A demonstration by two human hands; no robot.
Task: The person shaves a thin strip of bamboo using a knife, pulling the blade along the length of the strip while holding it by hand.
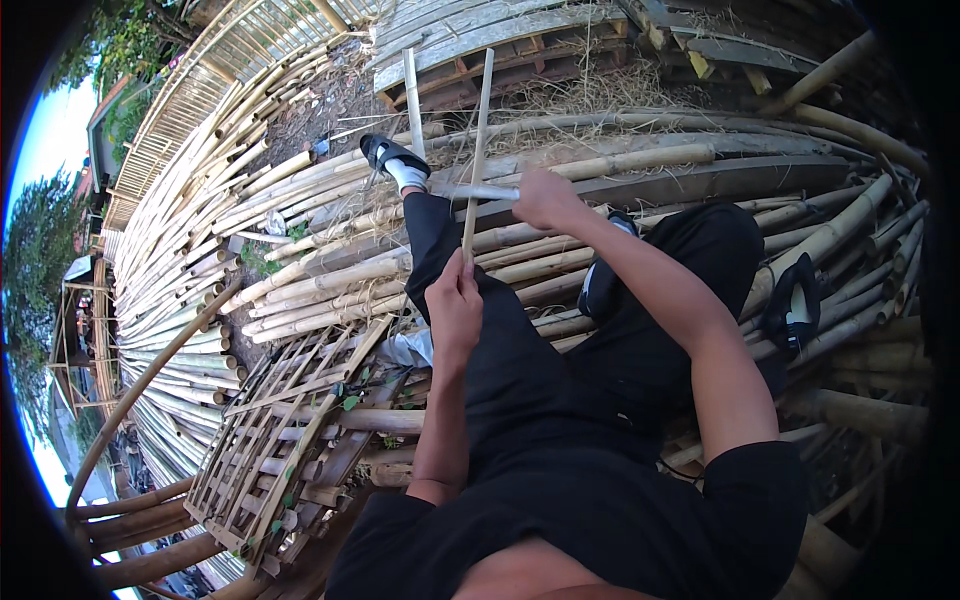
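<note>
My left hand (455,305) is closed round the lower end of a long, flat bamboo strip (480,130), which points up and away from me. In my closed right hand (549,200) is a knife (495,192), its pale blade reaching leftward across the strip. Whether the edge bites into the bamboo or only rests against it, I cannot tell. The handle is hidden inside my fist. A second pale strip (413,105) stands slantwise to the left, beside my sandalled foot (395,158).
Bamboo poles (330,265) lie in rows beneath my legs and far to the left. A slatted bamboo panel (275,465) leans at the lower left. Wooden pallets (500,45) stand at the back. A dark, sheath-like object (795,305) lies at the right, by my knee.
</note>
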